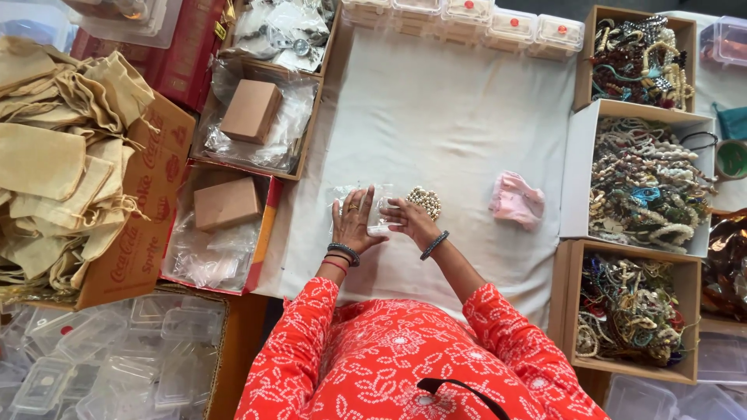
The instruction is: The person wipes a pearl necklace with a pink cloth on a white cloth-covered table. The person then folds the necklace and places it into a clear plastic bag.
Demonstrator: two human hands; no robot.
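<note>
A small clear plastic box (pixel 381 214) sits near the middle of the frame on the white cloth, held between both hands; it looks empty, though the glare makes that hard to tell. Just right of it lies a pale beaded bracelet (pixel 426 201), bunched in a coil.

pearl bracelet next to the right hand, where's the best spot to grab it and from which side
Take the pearl bracelet by its far right edge, coming down from above. It lies flat on the white cloth, and that side looks open, while the right hand and the clear plastic box it holds with the left hand crowd its near left side.
</note>
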